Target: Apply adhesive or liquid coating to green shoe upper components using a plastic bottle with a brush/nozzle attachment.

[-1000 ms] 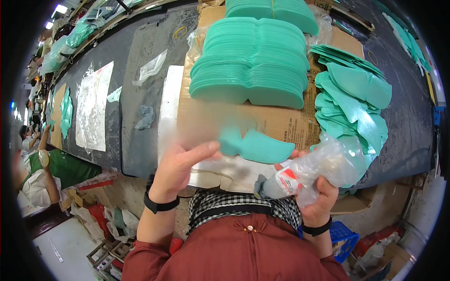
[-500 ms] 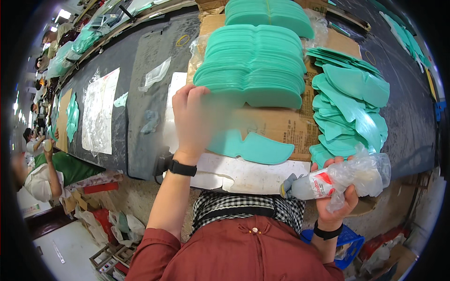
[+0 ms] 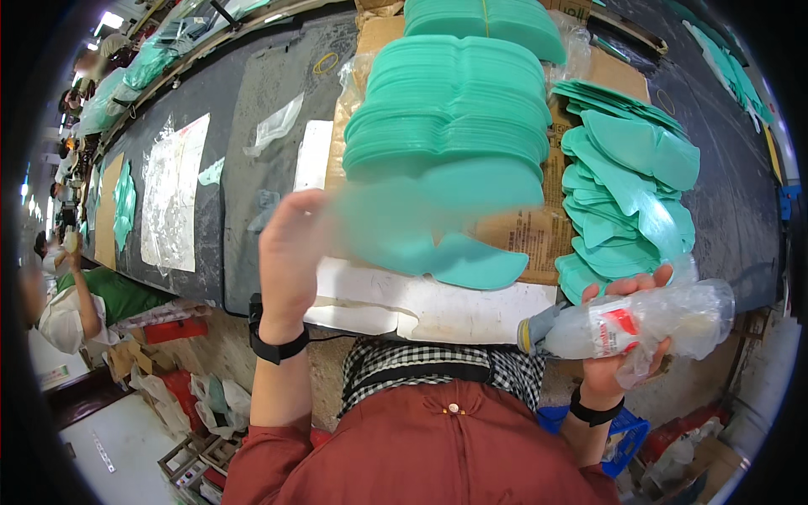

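Note:
My left hand [image 3: 289,257] is closed, with its fingertips on the edge of a thin green sheet [image 3: 379,215]. That sheet is smeared by motion and stretches to the right, in front of the tall stack of green sheets [image 3: 446,105]. Below it, another green cut sheet [image 3: 480,263] lies on the cardboard, close to the near edge of the table. On the right, my right hand [image 3: 608,370] is wrapped round a clear plastic bottle [image 3: 619,330] with a red and white label and crumpled film about it. A grey cloth-like tip [image 3: 539,326] covers the bottle's left end.
A loose heap of green sheets [image 3: 631,185] lies right of the stack, above the bottle. Behind the stack is a second green bundle [image 3: 484,21]. White board [image 3: 471,320] lines the near table edge. At far left, a person [image 3: 84,311] works along the table.
My left hand has moved left and towards me, drawing a green sheet off the front of the stack. My right hand and the bottle have shifted slightly right.

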`<state>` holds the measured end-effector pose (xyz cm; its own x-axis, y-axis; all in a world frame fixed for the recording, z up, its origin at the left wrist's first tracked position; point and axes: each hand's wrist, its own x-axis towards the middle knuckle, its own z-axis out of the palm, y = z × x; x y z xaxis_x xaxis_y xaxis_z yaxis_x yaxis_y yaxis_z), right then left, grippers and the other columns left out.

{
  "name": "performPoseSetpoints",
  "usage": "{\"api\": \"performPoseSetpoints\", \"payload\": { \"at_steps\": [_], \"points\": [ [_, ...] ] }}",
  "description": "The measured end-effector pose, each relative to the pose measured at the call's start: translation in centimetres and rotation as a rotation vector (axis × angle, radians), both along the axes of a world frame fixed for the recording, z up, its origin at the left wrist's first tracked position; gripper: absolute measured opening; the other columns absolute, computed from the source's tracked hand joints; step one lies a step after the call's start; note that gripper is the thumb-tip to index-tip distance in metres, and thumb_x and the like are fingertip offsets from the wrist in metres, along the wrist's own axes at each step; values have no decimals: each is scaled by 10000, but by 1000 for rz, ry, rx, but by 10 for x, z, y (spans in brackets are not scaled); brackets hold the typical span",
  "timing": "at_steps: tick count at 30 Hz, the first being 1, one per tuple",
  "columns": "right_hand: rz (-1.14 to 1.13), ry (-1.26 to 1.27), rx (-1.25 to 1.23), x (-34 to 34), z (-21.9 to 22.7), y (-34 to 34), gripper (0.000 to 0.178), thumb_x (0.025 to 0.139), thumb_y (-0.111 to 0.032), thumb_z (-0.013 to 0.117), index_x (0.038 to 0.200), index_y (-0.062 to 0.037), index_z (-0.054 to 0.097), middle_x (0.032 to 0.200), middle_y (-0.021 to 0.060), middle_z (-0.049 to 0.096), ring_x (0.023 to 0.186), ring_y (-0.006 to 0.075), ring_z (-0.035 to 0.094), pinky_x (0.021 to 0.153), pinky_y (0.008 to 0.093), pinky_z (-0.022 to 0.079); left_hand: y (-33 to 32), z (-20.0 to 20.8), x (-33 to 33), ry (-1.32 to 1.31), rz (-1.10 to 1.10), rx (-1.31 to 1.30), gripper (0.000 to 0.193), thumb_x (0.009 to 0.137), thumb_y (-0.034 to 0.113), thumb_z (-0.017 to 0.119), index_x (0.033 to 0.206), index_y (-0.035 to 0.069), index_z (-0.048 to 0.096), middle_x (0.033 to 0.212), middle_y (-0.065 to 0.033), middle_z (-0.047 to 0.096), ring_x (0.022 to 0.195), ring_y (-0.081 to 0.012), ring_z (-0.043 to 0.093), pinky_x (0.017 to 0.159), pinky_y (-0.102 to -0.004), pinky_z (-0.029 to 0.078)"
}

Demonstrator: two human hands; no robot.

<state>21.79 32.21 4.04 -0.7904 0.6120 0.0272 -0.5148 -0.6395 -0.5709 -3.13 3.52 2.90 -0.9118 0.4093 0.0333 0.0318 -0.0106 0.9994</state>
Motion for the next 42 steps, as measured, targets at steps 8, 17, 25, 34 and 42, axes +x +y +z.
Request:
{"api": "performPoseSetpoints", "payload": {
  "at_steps": [8,17,25,34,42],
  "points": [
    [-172,-465,1062,-69,14,-34,860,844,-324,832,1532,-54,395,1311,104,592,1260,281,576,1156,560,399,31,-27,28,765,88,-699,238,828,34,765,1059,79,724,979,-84,675,948,-300,619,847,-395,492],
    [-162,-413,1730,-118,-38,-71,568,892,-192,784,1377,-1,560,1293,148,619,1247,306,581,1124,515,412,-12,-32,50,687,-110,-711,231,803,36,761,1024,103,751,1067,-60,697,1139,-340,579,1061,-488,374],
    [232,-438,1112,-151,-7,-114,347,903,-201,743,1173,-10,635,1128,166,682,1084,356,636,937,494,486,-75,-36,56,562,135,-731,244,795,34,753,1028,104,753,1143,-88,686,1221,-352,556,1104,-510,378],
    [-515,-696,2162,-91,-22,-35,463,953,-127,738,1373,4,594,1317,123,651,1233,256,620,1076,491,486,-85,-24,41,630,103,-703,232,819,14,737,1032,101,762,1090,-50,671,1148,-309,559,1075,-484,383],
    [-566,-436,1950,-145,-61,-113,558,892,-68,674,1438,-27,562,1472,197,540,1303,375,553,1148,601,336,-44,-29,30,745,-195,-714,338,776,17,715,1095,127,749,1129,-50,666,1181,-345,545,1116,-587,327]
  ]
}}
